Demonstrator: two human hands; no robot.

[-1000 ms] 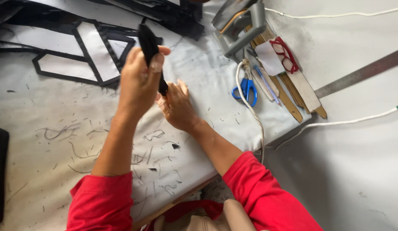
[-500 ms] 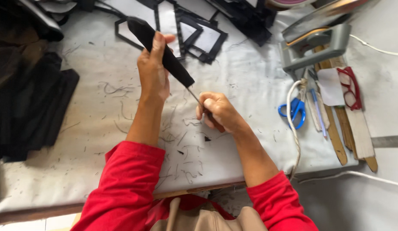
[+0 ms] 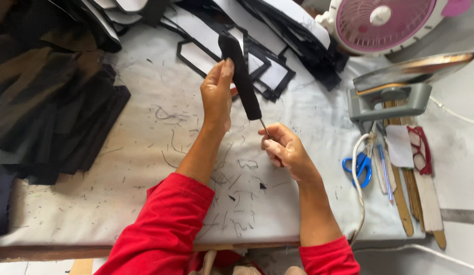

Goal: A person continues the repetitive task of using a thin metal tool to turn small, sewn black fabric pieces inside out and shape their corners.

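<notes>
My left hand [image 3: 216, 94] holds a long narrow black fabric strip [image 3: 242, 76] upright over the white padded table [image 3: 145, 168], thumb and fingers pinching its upper part. My right hand [image 3: 285, 150] sits just below the strip's lower end, fingers closed on a thin metal rod [image 3: 265, 129] that runs up into the strip. Both sleeves are red.
Dark folded fabric [image 3: 48, 102] is heaped at the left. Black-edged white cut pieces [image 3: 257, 56] lie at the back. On the right are a grey iron [image 3: 395, 94], blue scissors [image 3: 359, 168], wooden sticks [image 3: 405, 203], a white cord [image 3: 356, 178] and a pink fan [image 3: 389, 20].
The view swung right and steadied, bringing the fan into sight. My left hand turned the strip more upright; my right hand stays at its lower end on the rod.
</notes>
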